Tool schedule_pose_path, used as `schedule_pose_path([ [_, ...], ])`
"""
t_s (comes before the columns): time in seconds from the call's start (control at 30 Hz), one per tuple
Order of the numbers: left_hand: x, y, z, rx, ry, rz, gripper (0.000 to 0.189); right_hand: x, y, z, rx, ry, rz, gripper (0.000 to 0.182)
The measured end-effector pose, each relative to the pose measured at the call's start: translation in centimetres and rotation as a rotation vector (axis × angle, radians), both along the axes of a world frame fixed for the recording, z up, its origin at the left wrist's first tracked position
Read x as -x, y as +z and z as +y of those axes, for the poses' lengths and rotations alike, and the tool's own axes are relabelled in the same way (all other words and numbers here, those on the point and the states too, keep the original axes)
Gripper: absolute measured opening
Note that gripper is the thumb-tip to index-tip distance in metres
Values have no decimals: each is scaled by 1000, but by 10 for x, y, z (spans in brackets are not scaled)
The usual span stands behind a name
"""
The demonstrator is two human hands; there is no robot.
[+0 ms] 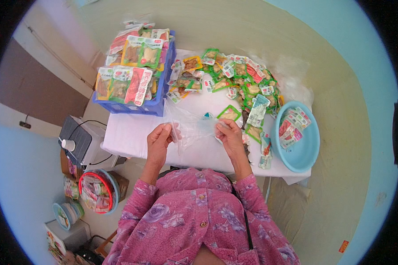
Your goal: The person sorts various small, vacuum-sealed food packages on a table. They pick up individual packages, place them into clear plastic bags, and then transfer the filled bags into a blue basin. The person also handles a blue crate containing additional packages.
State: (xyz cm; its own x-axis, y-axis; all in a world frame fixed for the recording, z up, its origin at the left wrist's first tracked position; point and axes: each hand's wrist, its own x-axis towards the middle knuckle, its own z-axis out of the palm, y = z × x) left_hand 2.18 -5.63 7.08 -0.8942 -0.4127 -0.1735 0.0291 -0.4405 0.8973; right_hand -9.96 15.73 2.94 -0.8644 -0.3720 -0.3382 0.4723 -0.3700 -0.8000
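A clear plastic bag (194, 129) is stretched between my two hands above the near part of the white-covered table. My left hand (160, 137) pinches its left side, and my right hand (229, 134) pinches the right side. Just beyond my right hand lies a green-edged food packet (229, 113). A heap of small sealed food packets (240, 74) spreads over the back of the table. A pale teal-and-white packet (258, 109) rests at the heap's near side. More packets lie to the right of my right hand, including one with a teal top (266, 150).
At the table's left stands a blue plastic crate (129, 108) piled with filled clear bags of packets. A light-blue basin (313, 149) holding packets stands at the right edge. Clear plastic bags (295, 78) lie behind it. A red-rimmed basin (112, 195) is on the floor at left.
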Motion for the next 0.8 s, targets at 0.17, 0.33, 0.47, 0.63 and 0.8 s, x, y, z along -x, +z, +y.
schedule_pose_path([
  [0.17, -12, 12, 0, 322, -20, -14, 29, -8, -21, 4, -628, -235, 653, 19],
  [0.33, -19, 15, 20, 575, -32, 31, 30, -35, 48, -31, -453, 265, 652, 18],
  [0.47, -21, 13, 29, 609, -1, 50, 29, -53, 50, -49, -356, 389, 571, 14],
  [0.63, -30, 2, 17, 456, 19, 0, 26, -52, 57, -39, -235, 376, 402, 14],
  [0.8, -37, 1, 9, 299, 43, -120, 28, -47, 46, -28, -102, 237, 254, 11],
])
